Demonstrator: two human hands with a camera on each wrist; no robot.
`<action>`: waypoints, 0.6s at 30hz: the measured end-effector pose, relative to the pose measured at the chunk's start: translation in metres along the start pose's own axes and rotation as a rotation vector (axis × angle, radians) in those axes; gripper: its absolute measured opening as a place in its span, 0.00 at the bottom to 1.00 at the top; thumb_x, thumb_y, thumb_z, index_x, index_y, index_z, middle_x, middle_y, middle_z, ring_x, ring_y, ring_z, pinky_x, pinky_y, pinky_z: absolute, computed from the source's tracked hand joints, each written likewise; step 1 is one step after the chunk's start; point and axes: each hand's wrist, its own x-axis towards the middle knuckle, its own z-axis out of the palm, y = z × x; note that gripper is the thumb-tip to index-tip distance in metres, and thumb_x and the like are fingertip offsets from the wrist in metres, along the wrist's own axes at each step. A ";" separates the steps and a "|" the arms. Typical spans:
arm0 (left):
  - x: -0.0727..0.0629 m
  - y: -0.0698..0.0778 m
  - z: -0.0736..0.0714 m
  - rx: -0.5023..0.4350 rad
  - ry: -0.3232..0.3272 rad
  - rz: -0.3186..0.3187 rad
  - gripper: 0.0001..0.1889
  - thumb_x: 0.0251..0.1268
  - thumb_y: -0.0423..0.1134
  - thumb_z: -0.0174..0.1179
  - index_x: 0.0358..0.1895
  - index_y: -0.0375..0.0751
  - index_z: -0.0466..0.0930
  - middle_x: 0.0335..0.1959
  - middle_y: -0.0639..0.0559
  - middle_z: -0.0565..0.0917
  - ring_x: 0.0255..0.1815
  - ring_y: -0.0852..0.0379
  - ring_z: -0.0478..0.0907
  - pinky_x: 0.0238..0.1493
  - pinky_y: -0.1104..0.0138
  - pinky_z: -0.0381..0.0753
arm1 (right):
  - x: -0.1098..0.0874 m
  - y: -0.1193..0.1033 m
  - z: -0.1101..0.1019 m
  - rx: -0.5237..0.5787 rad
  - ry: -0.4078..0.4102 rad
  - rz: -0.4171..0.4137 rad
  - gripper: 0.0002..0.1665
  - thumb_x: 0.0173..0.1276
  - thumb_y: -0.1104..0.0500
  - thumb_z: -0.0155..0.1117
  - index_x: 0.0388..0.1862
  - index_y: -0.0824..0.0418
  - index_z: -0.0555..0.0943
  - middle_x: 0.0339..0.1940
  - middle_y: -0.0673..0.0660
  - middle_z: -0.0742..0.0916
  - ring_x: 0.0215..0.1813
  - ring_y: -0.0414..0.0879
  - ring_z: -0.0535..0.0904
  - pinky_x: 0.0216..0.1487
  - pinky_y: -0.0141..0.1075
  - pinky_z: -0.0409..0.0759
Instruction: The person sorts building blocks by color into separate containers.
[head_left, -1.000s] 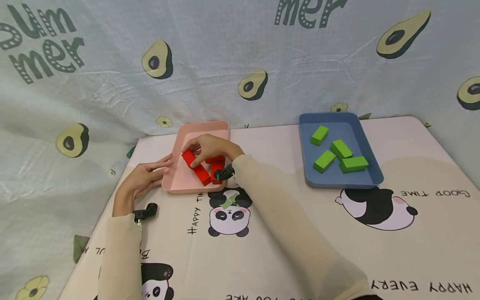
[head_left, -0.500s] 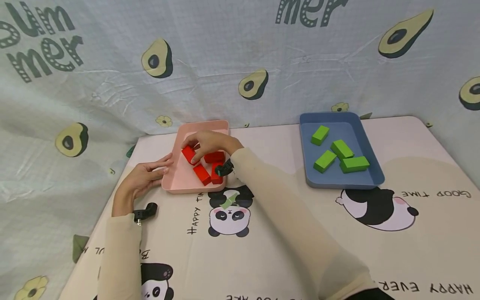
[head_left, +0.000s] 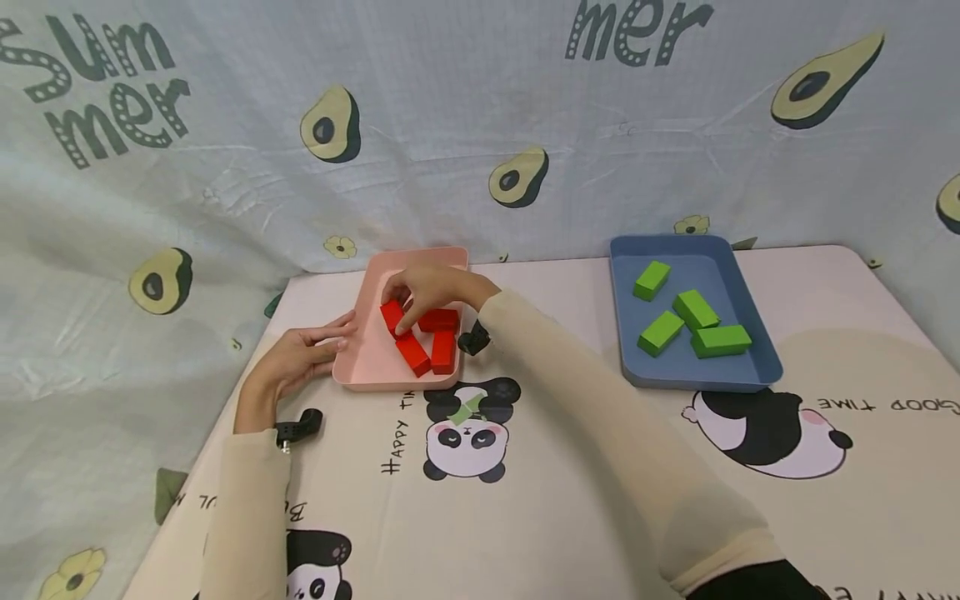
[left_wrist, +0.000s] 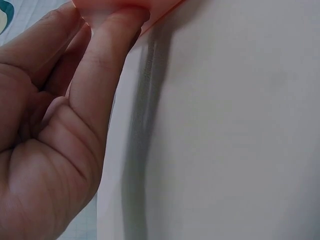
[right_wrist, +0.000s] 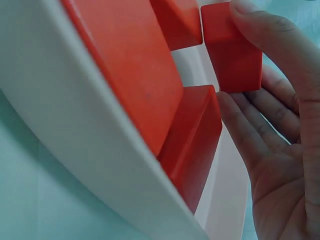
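My right hand (head_left: 433, 289) reaches into the pink tray (head_left: 369, 362) and pinches a red block (right_wrist: 235, 55) between thumb and fingers. In the head view, the held block's near end sits right by another red block (head_left: 413, 357). Two more red blocks lie to its right, one upright to the view (head_left: 443, 353) and one crosswise (head_left: 439, 320) beside my palm. My left hand (head_left: 300, 354) rests its extended fingers on the tray's left side; in the left wrist view the thumb (left_wrist: 102, 70) touches the pink wall.
A blue tray (head_left: 628, 333) with several green blocks (head_left: 721, 341) stands at the back right. The table wears a panda-print cloth (head_left: 525, 517). Behind both trays hangs a pale curtain (head_left: 420, 167) with avocado prints.
My right hand has shifted slightly toward the tray's back, uncovering more of the crosswise red block. The left hand stays at the tray's side. The head view has moved a little.
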 end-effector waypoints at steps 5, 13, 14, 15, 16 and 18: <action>-0.002 -0.003 0.002 -0.004 -0.010 0.008 0.29 0.71 0.33 0.64 0.73 0.38 0.68 0.81 0.58 0.56 0.58 0.74 0.78 0.54 0.65 0.84 | -0.001 0.003 0.004 0.023 0.003 -0.010 0.31 0.61 0.54 0.79 0.60 0.61 0.79 0.53 0.53 0.86 0.56 0.44 0.80 0.60 0.27 0.80; -0.001 -0.001 0.003 0.006 -0.008 0.014 0.28 0.72 0.32 0.62 0.73 0.38 0.68 0.81 0.58 0.57 0.60 0.72 0.77 0.55 0.65 0.84 | -0.002 0.005 0.002 0.023 -0.044 0.053 0.35 0.63 0.53 0.77 0.66 0.59 0.76 0.63 0.54 0.82 0.65 0.47 0.77 0.66 0.30 0.77; -0.001 0.000 0.003 0.014 -0.003 0.012 0.28 0.72 0.32 0.62 0.73 0.39 0.68 0.81 0.58 0.57 0.59 0.72 0.77 0.55 0.66 0.84 | -0.002 0.004 0.002 0.020 -0.053 0.058 0.36 0.63 0.52 0.77 0.68 0.58 0.75 0.66 0.54 0.81 0.67 0.47 0.76 0.67 0.31 0.76; -0.001 0.000 0.003 0.023 0.004 0.010 0.28 0.72 0.33 0.63 0.73 0.39 0.68 0.81 0.59 0.58 0.59 0.72 0.78 0.55 0.66 0.84 | -0.002 0.004 0.001 0.010 -0.060 0.060 0.38 0.64 0.51 0.76 0.70 0.57 0.74 0.68 0.53 0.80 0.69 0.47 0.74 0.68 0.32 0.75; -0.001 0.001 0.003 0.027 0.010 0.006 0.28 0.72 0.33 0.63 0.73 0.40 0.69 0.81 0.59 0.58 0.58 0.72 0.78 0.54 0.66 0.84 | -0.003 0.004 0.001 -0.002 -0.062 0.055 0.39 0.64 0.50 0.76 0.71 0.57 0.73 0.70 0.53 0.79 0.70 0.47 0.73 0.69 0.33 0.75; -0.001 0.002 0.003 0.034 0.013 0.004 0.27 0.73 0.33 0.62 0.73 0.40 0.69 0.81 0.59 0.58 0.58 0.72 0.78 0.54 0.66 0.84 | -0.006 0.004 -0.001 -0.048 -0.055 0.028 0.39 0.66 0.49 0.74 0.73 0.57 0.72 0.71 0.52 0.78 0.71 0.47 0.72 0.70 0.35 0.74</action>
